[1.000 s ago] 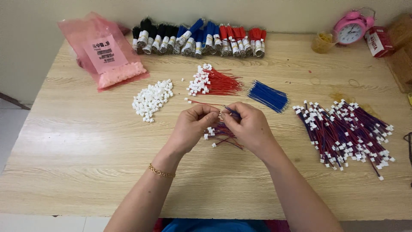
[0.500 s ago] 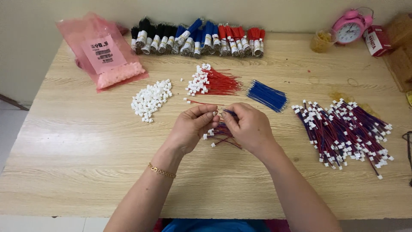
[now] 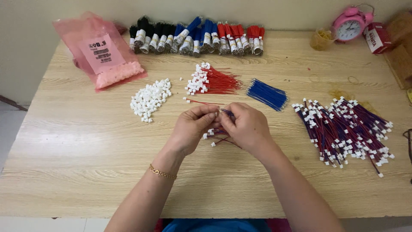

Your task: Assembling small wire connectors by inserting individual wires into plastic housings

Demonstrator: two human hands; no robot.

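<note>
My left hand (image 3: pixel 194 127) and my right hand (image 3: pixel 245 126) meet fingertip to fingertip over the middle of the wooden table (image 3: pixel 77 172). Between them they pinch a small white connector with a blue wire (image 3: pixel 226 112) sticking out toward the right hand. Just under the hands lie a few red and blue wires with white connectors (image 3: pixel 213 134). A single red wire (image 3: pixel 198 102) lies right behind the left hand's fingers. The fingertips hide the connector itself.
A heap of loose white connectors (image 3: pixel 150 99), a red wire bundle with connectors (image 3: pixel 212 80) and a blue wire bundle (image 3: pixel 267 94) lie behind the hands. A big pile of finished red-blue wires (image 3: pixel 345 128) lies right. Pink bag (image 3: pixel 103 53), wire bunches (image 3: pixel 197 36), pink clock (image 3: pixel 349 25) stand at the back.
The hands stay pressed together at the same spot; only the fingers shift slightly around the connector and wire.
</note>
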